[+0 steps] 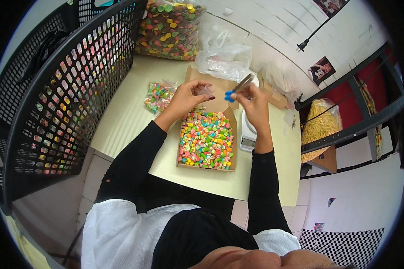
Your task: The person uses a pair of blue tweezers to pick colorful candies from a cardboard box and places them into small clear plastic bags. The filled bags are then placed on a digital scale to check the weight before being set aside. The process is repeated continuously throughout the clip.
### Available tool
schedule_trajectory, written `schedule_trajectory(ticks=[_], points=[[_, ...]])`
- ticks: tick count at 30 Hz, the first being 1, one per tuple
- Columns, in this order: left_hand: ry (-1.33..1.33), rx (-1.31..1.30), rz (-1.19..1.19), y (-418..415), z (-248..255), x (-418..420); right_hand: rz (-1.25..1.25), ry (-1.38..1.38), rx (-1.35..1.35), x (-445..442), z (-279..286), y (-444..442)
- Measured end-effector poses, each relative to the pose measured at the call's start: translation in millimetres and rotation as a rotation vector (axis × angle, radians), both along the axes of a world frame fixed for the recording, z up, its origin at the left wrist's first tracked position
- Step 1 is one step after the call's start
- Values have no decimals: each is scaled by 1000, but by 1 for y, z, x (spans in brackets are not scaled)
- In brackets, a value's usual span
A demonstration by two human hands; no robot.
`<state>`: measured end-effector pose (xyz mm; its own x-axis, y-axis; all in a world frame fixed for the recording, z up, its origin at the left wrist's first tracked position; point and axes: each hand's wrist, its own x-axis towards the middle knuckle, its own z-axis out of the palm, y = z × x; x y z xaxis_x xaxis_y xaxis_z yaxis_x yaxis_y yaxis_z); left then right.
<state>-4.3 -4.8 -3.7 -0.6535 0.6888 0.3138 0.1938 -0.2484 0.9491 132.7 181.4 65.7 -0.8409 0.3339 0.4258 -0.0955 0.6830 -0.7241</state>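
Observation:
A cardboard box (235, 141) full of small multicoloured candies (207, 139) lies on the table before me, its lid folded back. Above its far left corner my left hand (192, 94) holds a small clear plastic bag (205, 90) between thumb and fingers. To the right, my right hand (252, 101) grips scissors (229, 95) with blue handles, the blades pointing up and away. A white digital kitchen scale (247, 143) stands right of the box, partly hidden by my right wrist. Filled small bags of candy (157, 97) lie to the left, beside my left forearm.
A tall black plastic basket (70, 84) with filled packets stands at the left. At the back are a large bag of coloured candy (170, 32) and crumpled clear plastic bags (224, 55). A small open carton (272, 95) holds clear bags. Shelving (353, 132) stands at the right.

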Motion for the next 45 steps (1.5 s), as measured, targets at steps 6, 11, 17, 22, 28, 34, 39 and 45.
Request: schedule_trajectory(ticks=[6, 11, 17, 22, 28, 34, 39, 45], points=[[-83, -43, -9, -5, 10, 2, 121, -219, 94, 6, -28, -9], [-53, -21, 2, -3, 4, -1, 71, -236, 277, -3, -42, -15], [-68, 8, 6, -2, 3, -3, 113, -200, 187, -5, -47, -9], [-63, 37, 38, -1, -1, -2, 110, -177, 217, -13, -44, -16], [-47, 26, 29, 1, -3, -3, 92, -135, 258, -22, -59, -4], [-20, 8, 34, -1, -2, 1, 20, -150, 35, -17, -44, -10], [70, -93, 9, -1, 4, 11, 24, 84, -57, -5, -12, -1], [159, -117, -16, -5, 12, 17, 84, 168, 107, -1, 5, -27]])
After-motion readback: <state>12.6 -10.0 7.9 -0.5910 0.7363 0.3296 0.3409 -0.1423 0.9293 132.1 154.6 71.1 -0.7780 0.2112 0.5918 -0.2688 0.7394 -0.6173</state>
